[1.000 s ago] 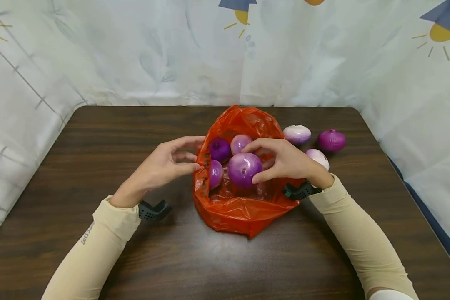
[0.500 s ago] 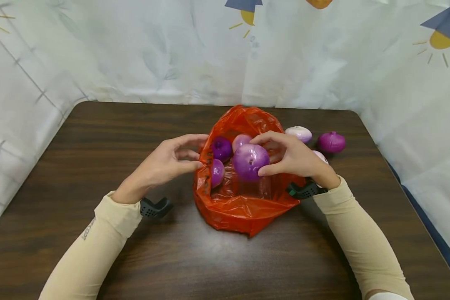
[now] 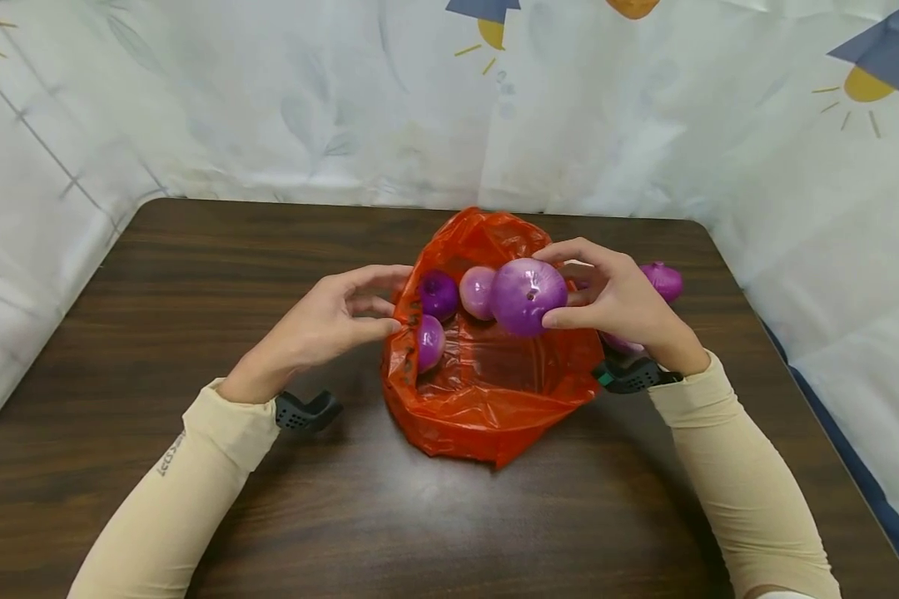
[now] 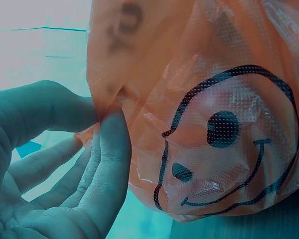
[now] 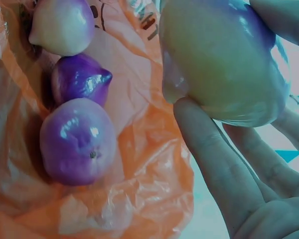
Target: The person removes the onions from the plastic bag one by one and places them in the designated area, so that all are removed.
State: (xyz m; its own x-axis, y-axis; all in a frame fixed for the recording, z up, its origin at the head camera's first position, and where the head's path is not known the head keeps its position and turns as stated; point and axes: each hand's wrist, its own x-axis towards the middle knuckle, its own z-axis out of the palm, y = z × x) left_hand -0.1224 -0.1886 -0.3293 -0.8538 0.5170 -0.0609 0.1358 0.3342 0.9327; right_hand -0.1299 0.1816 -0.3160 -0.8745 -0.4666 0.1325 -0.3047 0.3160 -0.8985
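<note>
Red plastic bag mid-frame, mouth spread. Left hand pinches its rim; right hand grips large purple onion at mouth. Work seems partway: three onions inside, loose onions on table, right of center.

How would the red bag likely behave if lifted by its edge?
The bag is probably floppy: its thin plastic is creased. It would likely sag from the edge that the left hand pinches, and the three onions inside, being round, might roll together.
</note>
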